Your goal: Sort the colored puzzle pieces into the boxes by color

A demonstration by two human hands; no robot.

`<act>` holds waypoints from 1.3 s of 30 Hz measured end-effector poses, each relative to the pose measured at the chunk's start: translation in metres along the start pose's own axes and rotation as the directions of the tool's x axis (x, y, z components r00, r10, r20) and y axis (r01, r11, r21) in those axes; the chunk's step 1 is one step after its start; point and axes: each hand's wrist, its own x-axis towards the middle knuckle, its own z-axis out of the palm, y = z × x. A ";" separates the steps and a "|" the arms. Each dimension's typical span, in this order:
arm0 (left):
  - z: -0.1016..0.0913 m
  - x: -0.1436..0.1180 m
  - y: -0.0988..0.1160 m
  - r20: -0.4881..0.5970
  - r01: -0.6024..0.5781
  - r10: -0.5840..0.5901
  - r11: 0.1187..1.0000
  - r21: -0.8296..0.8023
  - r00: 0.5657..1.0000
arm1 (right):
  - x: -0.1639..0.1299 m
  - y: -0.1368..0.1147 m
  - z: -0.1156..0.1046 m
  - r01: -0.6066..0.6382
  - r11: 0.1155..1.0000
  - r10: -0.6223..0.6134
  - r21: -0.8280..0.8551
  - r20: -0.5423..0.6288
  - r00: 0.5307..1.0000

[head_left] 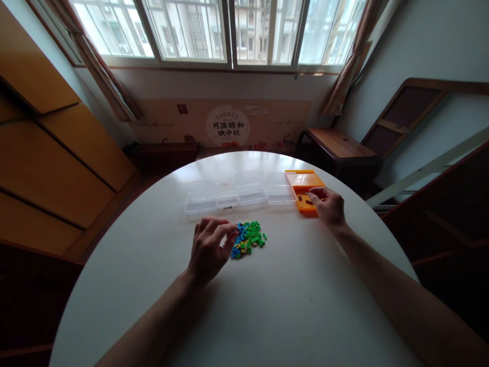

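Two hands are over the round white table (267,306): a left hand (208,250) and a right hand (328,206). Toward twelve o'clock stands a row of four clear plastic boxes (237,194). At about one o'clock lies one orange box (302,182). One heap of small bricks (248,238) sits mid-table, in green, blue and yellow; the pieces are too small and jumbled to count.

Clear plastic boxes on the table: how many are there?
4, in a row behind the brick pile: far-left, small, middle, and rightmost beside the orange box.
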 end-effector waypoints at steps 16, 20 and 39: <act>0.003 -0.001 -0.017 0.189 0.175 -0.215 0.963 0.206 0.958 | -0.024 -0.027 0.013 0.205 0.979 -0.205 0.008 0.119 0.972; 0.005 -0.002 -0.017 0.223 0.168 -0.212 0.966 0.198 0.952 | -0.029 -0.032 0.013 0.254 0.967 -0.252 -0.001 0.132 0.959; 0.007 0.002 -0.015 0.236 0.264 -0.279 0.960 0.096 0.931 | -0.045 -0.049 0.019 0.354 0.930 -0.367 0.098 0.243 0.898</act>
